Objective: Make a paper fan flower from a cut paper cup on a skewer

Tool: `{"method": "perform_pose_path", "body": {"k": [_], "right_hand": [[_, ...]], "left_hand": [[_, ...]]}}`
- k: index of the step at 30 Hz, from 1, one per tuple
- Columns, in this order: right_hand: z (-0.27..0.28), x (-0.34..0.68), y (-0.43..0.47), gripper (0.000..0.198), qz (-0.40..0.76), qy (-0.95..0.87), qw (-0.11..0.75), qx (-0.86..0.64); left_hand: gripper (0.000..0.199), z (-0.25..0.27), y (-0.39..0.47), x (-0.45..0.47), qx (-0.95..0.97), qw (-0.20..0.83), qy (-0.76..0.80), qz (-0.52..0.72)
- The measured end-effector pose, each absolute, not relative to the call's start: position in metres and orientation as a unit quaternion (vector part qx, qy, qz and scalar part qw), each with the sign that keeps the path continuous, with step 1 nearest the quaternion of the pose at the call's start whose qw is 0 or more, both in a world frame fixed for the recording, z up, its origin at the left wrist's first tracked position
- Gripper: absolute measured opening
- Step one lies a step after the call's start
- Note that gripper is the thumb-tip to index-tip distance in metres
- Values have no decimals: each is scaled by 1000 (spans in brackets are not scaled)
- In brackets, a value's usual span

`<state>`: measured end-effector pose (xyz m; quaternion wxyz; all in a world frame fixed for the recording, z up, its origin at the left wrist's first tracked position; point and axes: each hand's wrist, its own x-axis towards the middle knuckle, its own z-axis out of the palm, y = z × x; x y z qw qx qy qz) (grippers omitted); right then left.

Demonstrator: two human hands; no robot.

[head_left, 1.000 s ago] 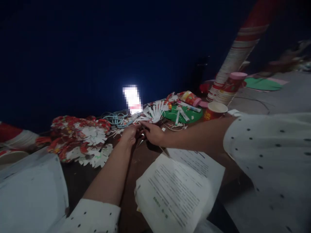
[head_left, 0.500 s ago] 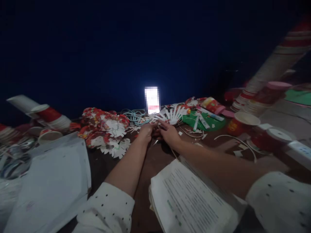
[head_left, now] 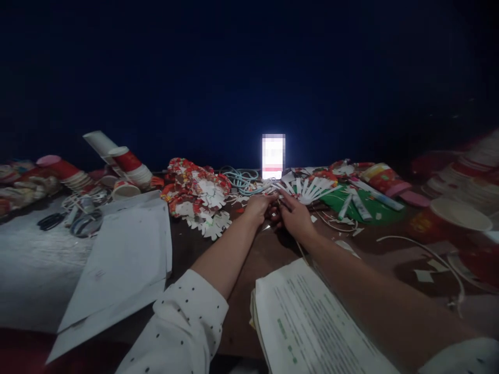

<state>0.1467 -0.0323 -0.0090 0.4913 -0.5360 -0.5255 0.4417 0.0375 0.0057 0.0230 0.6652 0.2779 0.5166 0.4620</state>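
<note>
My left hand (head_left: pixel 260 210) and my right hand (head_left: pixel 294 214) meet in front of the lit screen (head_left: pixel 273 156), fingers curled and pinched close together. Whatever sits between the fingertips is too small and dark to make out. A pale pointed sliver (head_left: pixel 267 227) shows just below the left fingers. Just beyond the right hand lies a fan of cut white paper strips (head_left: pixel 310 191). Light blue cord (head_left: pixel 241 179) is coiled behind the left hand. Left of it is a heap of red and white flower-like paper cutouts (head_left: pixel 210 195).
A thick sheaf of printed paper (head_left: pixel 307 317) lies under my right forearm. White sheets (head_left: pixel 120 254) are at the left, with stacked paper cups (head_left: pixel 130 166) behind. At the right are a green sheet (head_left: pixel 376 210), tubes (head_left: pixel 360 206), a white cable (head_left: pixel 429 252) and more cups (head_left: pixel 460 215).
The view has turned left, so everything sits further right in the picture. Both hands stay together, with little visible change in their pinch.
</note>
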Motion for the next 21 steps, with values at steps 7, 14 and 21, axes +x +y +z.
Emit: {"method": "perform_pose_path", "body": {"k": [7,14,21], "right_hand": [[-4,150,-32,69,442,-506,497,-549],[-3,150,-36,66,447,-517,512,-520],[-15,154,-31,65,419,-548,494,-528]], "left_hand": [[22,26,7,35,290,670,522,441],[24,26,5,35,294,666,530,435],[26,27,5,37,292,667,540,421]]}}
